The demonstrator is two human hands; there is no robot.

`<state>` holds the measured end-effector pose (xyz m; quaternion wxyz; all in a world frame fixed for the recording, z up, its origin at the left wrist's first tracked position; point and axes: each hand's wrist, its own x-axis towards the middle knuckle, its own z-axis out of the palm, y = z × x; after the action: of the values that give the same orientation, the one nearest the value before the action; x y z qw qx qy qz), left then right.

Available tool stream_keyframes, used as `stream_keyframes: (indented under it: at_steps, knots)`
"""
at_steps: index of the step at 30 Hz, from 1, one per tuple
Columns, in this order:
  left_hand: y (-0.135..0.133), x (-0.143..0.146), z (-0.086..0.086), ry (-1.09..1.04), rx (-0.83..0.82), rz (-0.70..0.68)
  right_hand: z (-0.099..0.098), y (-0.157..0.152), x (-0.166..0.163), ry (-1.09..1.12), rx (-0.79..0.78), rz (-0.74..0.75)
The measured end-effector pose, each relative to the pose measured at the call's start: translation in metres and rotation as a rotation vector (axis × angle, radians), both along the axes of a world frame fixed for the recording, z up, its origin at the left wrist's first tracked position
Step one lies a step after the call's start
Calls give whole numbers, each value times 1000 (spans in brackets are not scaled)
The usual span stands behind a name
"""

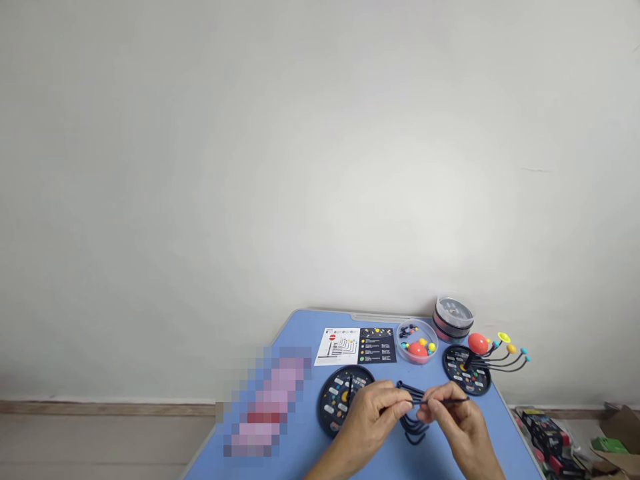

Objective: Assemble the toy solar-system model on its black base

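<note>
Both my hands meet over the blue table (pixel 300 460), pinching one thin black rod (pixel 459 400) held roughly level. The fingertips of my left hand (pixel 370 415) close on its left end. My right hand (pixel 457 419) grips it further right, and the rod's tip sticks out past those fingers. Several black curved arms (pixel 415 439) lie on the table beneath and between my hands, partly hidden by them. Left of them rests a round black printed base (pixel 330 400) with a black post (pixel 350 390) standing on it; my left hand covers part of the base.
An instruction sheet (pixel 345 357) lies behind the base. Beside it a clear dish (pixel 399 337) holds colored balls and small black parts. Stacked round tubs (pixel 453 327) stand at the back right, near an assembled planet model (pixel 477 344). A pixelated patch (pixel 275 400) covers the left side.
</note>
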<state>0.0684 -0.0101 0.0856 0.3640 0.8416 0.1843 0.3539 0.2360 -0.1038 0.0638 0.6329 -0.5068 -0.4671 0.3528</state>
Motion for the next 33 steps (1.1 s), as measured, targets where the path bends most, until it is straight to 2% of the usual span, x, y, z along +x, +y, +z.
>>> stream_keyframes:
  at_steps: [9, 17, 20, 27, 33]
  knots:
    - [-2, 2, -13, -12, 173, 52, -5, 0, -5, 78, -91, -13]
    - [-2, 1, -20, 15, 119, 55, -10, 3, -18, 124, -75, -88]
    - [1, 1, -17, 58, 75, 48, -10, 6, -19, 124, -76, -97]
    - [4, -1, 1, 96, 9, 92, -10, 9, -9, 125, -94, -50]
    - [2, 0, -6, 30, 44, 64, -6, 3, -14, 165, -83, -42]
